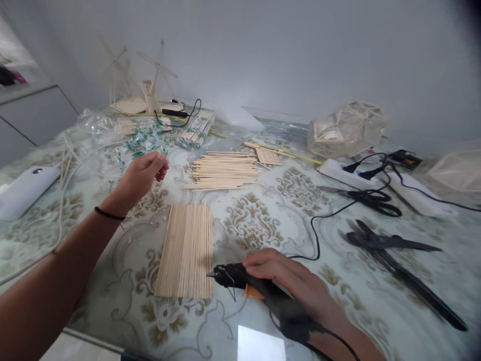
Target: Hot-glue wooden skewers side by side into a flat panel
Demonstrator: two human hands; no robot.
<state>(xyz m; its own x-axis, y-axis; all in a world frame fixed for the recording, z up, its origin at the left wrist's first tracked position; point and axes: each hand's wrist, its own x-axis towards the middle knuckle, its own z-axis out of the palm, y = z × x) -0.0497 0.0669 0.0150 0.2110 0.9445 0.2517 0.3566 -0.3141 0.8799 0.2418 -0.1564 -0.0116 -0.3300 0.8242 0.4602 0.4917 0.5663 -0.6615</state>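
Note:
My right hand [285, 276] is around a black hot glue gun [263, 291] with an orange trigger. Its metal nozzle points left, at the right edge of a flat panel of wooden sticks [184, 250] laid side by side on the table. My left hand [145, 173] is raised beyond the panel's far left corner, its fingers curled closed. Whatever those fingers may hold is hidden. To the right of that hand lies a loose pile of thin wooden sticks [225, 170].
Plastic-wrapped stick bundles [195, 129] and stick models [150, 98] stand at the back left. On the right lie pliers-like cutters [398, 265], black scissors [372, 198] and a power strip [345, 173] with cables. A white device [28, 190] sits at left.

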